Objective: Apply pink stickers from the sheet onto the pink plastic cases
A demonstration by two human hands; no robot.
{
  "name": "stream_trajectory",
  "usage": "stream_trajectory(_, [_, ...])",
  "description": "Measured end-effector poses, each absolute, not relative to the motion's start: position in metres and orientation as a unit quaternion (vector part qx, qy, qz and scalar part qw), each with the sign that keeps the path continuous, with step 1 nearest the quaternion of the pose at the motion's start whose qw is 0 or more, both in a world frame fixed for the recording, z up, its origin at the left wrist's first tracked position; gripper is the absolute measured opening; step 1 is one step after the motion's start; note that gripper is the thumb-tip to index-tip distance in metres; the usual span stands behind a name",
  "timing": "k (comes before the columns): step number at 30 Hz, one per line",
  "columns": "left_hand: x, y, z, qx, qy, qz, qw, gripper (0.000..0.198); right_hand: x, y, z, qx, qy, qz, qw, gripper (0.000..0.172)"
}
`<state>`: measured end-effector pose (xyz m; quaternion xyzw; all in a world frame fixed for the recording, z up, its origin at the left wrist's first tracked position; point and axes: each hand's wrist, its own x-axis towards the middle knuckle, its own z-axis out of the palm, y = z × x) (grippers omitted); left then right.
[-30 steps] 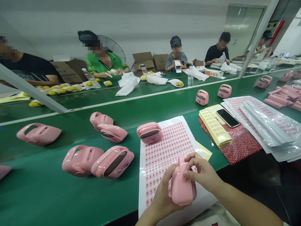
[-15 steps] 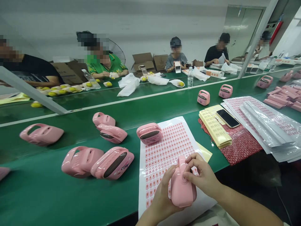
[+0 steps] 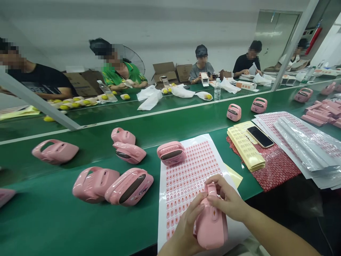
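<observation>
Stretching across the lower half of the frame, the green table (image 3: pixel 53 220) is carrying loose cases (image 3: pixel 129 186) at lower left and a white sticker sheet (image 3: pixel 186 170) at lower centre. One more of those cases is sitting on the sheet's far left corner. At centre right a phone (image 3: pixel 259 137) is resting partly on a stack of yellow sheets (image 3: pixel 246 149).

At bottom centre, over the near end of the sticker sheet, the person is holding a pink case (image 3: pixel 211 227) with its handle end pointing away. The left hand (image 3: pixel 186 227) is wrapping the body from the left, its grip closing round it with the thumb lying on the upper face. The right hand (image 3: pixel 230 202) is reaching in from the right, its grip pinching the handle end between curled fingertips and thumb. A small orange mark (image 3: pixel 214 213) is showing on the face just below that thumb; whether it is a sticker is too small to tell.

The work looks like seating something small on the case. Doing it well is likely asking the left hand to be bracing the body firmly, so nothing is rocking, while the right fingertips are pressing flat and evenly rather than sliding. The pink case is sitting between the two grips, touching both and lifted clear of the table.
</observation>
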<state>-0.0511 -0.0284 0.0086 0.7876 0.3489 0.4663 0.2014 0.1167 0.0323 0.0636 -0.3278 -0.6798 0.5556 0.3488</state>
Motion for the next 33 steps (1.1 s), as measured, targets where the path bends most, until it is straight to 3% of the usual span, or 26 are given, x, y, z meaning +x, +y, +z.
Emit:
stream_trajectory(5, [-0.052, -0.024, -0.008, 0.717, 0.356, 0.499, 0.332, 0.115, 0.132, 0.06, 0.054, -0.324, -0.738, 0.518, 0.285, 0.025])
stream_trajectory(9, [-0.051, -0.003, 0.002, 0.596, 0.265, 0.559, 0.512, 0.126, 0.138, 0.073, 0.039, -0.321, -0.676, 0.624, 0.223, 0.029])
stream_trajectory(12, [-0.047, 0.029, 0.014, 0.452, 0.269, 0.567, 0.634, 0.111, 0.137, 0.082, 0.043, -0.383, -0.549, 0.67, 0.321, 0.035])
stream_trajectory(14, [-0.046, 0.056, 0.016, 0.341, 0.338, 0.571, 0.666, 0.086, 0.136, 0.095, 0.057, -0.437, -0.545, 0.602, 0.387, 0.033])
stream_trajectory(16, [-0.047, 0.081, 0.011, 0.289, 0.396, 0.565, 0.664, 0.062, 0.134, 0.117, 0.073, -0.49, -0.597, 0.48, 0.416, 0.028])
stream_trajectory(19, [-0.048, 0.103, -0.004, 0.307, 0.413, 0.551, 0.656, 0.051, 0.125, 0.165, 0.092, -0.551, -0.635, 0.347, 0.416, 0.027])
stream_trajectory(23, [-0.048, 0.106, -0.021, 0.367, 0.406, 0.517, 0.659, 0.052, 0.095, 0.24, 0.099, -0.607, -0.596, 0.333, 0.408, 0.025])
stream_trajectory(27, [-0.046, 0.104, -0.028, 0.393, 0.389, 0.496, 0.669, 0.046, 0.057, 0.304, 0.095, -0.634, -0.604, 0.308, 0.373, 0.01])
stream_trajectory(30, [-0.046, 0.105, -0.031, 0.403, 0.384, 0.495, 0.668, 0.048, 0.035, 0.334, 0.088, -0.647, -0.61, 0.306, 0.34, 0.027])
stream_trajectory(33, [-0.046, 0.108, -0.036, 0.41, 0.382, 0.492, 0.666, 0.052, 0.023, 0.348, 0.082, -0.656, -0.615, 0.303, 0.316, 0.029])
